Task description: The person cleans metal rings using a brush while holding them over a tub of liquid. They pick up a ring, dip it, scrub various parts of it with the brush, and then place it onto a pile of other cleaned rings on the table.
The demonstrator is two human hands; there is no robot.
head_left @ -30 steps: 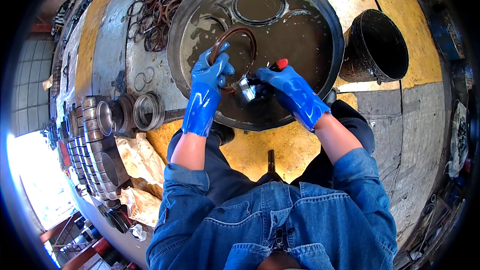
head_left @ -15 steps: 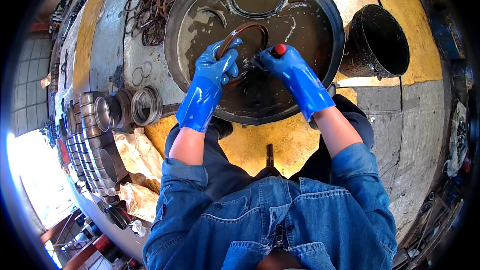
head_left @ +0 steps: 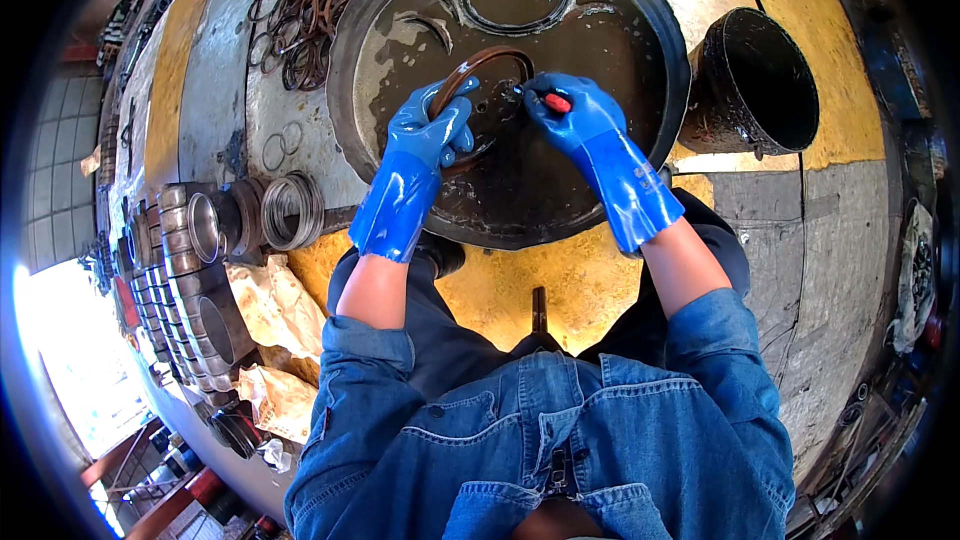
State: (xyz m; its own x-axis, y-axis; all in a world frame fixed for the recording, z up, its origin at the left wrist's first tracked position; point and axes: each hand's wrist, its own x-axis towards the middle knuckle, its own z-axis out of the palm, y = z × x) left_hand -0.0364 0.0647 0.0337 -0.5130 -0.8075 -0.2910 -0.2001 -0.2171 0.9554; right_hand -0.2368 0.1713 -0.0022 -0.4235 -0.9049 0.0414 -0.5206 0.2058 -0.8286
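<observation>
My left hand (head_left: 428,128), in a wet blue rubber glove, is closed round the near-left side of a brown ring (head_left: 497,53) like a seal. The ring stands tilted above a wide dark basin (head_left: 338,75) of murky liquid. My right hand (head_left: 585,118), gloved the same way, is closed on a tool with a red handle (head_left: 557,102), close to the ring's right side. The fingers hide the tool's working end, so its kind does not show. A large ring (head_left: 470,10) lies in the liquid at the basin's far side.
Right of the basin stands a black, grimy bucket (head_left: 740,130). Many brown rings (head_left: 305,25) are heaped at the far left. Nearer on the left are thin loose rings (head_left: 274,151), a stack of metal rings (head_left: 290,212), rows of metal sleeves (head_left: 180,240) and crumpled brown paper (head_left: 272,305).
My right hand has shifted slightly right and its wrist has turned, bringing the red handle a little lower. My left hand and the ring have moved slightly left.
</observation>
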